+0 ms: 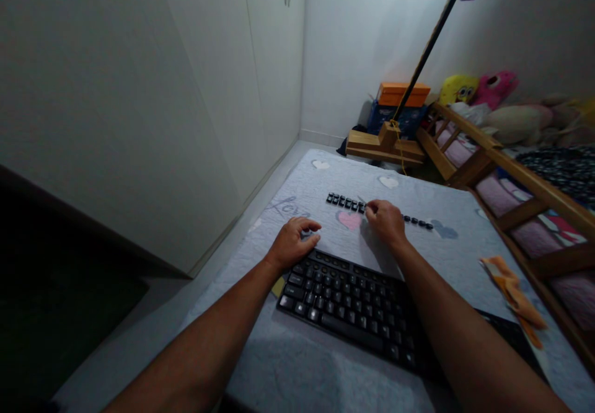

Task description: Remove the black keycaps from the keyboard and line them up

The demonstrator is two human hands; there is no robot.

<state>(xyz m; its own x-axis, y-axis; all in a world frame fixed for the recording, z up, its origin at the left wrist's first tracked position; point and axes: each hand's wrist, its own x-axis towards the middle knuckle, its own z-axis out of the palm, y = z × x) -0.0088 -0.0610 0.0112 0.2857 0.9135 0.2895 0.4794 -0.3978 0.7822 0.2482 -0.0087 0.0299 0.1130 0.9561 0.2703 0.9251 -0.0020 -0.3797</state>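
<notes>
A black keyboard (353,304) lies at a slant on the cloth-covered surface, and its upper rows show bare key seats. Over its top left corner rests my left hand (294,242), fingers curved, thumb apart and nothing held. Loose black keycaps (341,202) stand in a double row beyond the keyboard. My right hand (385,219) is at this row, its fingertips pinched on a keycap that they mostly hide. Further keycaps (418,222) continue to the right of that hand. My right forearm covers part of the keyboard's right side.
An orange cloth (511,292) lies at the right on the patterned bedspread (297,363). A wooden rail (515,165) runs along the right side. Behind stand a wooden lamp base (385,143) and an orange box (402,93). A white cabinet (195,90) rises at the left.
</notes>
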